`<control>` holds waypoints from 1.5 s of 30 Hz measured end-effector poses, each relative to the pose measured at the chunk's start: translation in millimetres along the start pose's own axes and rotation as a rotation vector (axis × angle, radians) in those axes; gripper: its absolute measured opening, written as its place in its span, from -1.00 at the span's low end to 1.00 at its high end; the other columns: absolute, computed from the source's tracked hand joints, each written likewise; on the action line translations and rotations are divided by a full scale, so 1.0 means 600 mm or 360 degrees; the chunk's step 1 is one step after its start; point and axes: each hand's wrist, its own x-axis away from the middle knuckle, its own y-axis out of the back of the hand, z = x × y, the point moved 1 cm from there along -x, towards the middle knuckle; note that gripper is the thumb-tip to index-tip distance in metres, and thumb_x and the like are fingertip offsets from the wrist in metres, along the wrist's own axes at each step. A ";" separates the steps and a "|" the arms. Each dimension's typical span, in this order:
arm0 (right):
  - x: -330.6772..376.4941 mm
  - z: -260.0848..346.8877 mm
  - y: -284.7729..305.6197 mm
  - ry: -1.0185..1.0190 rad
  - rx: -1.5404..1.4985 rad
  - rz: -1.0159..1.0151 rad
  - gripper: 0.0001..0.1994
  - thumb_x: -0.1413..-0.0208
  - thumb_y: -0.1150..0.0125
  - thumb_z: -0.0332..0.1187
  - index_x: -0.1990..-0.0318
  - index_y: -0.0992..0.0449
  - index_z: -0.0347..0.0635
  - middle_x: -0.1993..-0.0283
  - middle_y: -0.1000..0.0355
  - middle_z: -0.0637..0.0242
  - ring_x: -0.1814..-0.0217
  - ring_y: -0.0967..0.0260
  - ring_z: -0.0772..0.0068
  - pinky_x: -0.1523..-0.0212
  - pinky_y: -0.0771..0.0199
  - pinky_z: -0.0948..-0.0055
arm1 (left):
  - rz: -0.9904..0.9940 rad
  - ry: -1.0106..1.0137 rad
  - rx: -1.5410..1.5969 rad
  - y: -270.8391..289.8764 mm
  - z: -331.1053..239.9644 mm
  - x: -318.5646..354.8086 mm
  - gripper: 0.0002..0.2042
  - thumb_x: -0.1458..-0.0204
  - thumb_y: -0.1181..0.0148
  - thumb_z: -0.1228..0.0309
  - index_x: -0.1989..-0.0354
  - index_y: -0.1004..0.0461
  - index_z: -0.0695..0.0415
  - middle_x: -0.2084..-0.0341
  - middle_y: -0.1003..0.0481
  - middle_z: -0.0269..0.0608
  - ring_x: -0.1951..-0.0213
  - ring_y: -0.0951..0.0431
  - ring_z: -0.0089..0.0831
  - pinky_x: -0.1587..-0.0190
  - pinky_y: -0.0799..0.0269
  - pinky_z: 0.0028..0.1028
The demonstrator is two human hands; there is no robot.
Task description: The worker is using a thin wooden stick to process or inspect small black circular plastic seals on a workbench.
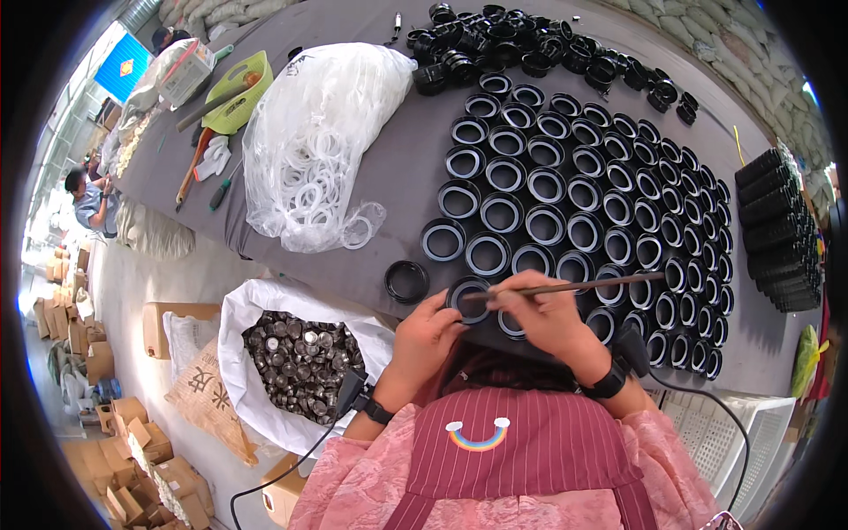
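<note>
My right hand grips a thin brown stick that points left, its tip over a black ring with a pale inner band. At that ring's left rim, my left hand has its fingers closed on the edge. Beside it to the left lies a black ring without a pale band. Many black rings with pale bands stand in rows beyond my hands and to the right. Loose white rings fill a clear plastic bag farther left.
Black rings lie heaped at the table's far side, and stacked ones stand at the right. A white sack of dark metal parts is below the left edge. A green basket and a screwdriver lie far left. Another person is beyond.
</note>
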 end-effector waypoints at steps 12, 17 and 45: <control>0.017 -0.004 0.037 0.0073 -0.0534 -0.0453 -0.90 -0.26 -0.10 -0.56 0.12 -0.46 -0.38 0.27 -0.54 0.25 0.21 -0.55 0.55 0.19 -0.55 0.64 | 0.0088 0.0910 0.0318 -0.010 -0.001 0.000 -0.79 -0.18 -0.14 0.33 0.40 -0.42 0.23 0.57 -0.55 -0.02 0.66 -0.52 -0.20 0.54 -0.39 -0.28; -0.039 0.004 0.030 0.0076 -0.0222 -0.0289 -0.90 -0.21 -0.15 -0.58 0.15 -0.53 -0.36 0.31 -0.55 0.29 0.24 -0.53 0.58 0.21 -0.55 0.61 | -0.0095 0.0591 -0.0321 0.034 -0.032 -0.009 -0.83 -0.01 -0.32 0.31 0.36 -0.48 0.10 0.46 -0.53 -0.14 0.36 -0.56 -0.09 0.34 -0.39 -0.17; -0.187 -0.015 -0.011 0.0378 0.0315 -0.0120 -0.96 -0.13 -0.18 -0.50 0.29 -0.54 -0.25 0.40 -0.50 0.09 0.38 -0.50 0.03 0.40 -0.48 0.29 | 0.0029 0.0121 -0.0886 0.032 0.039 -0.118 -0.84 0.17 -0.38 0.36 0.36 -0.60 -0.02 0.05 -0.54 -0.22 -0.13 -0.42 -0.16 -0.34 0.17 0.19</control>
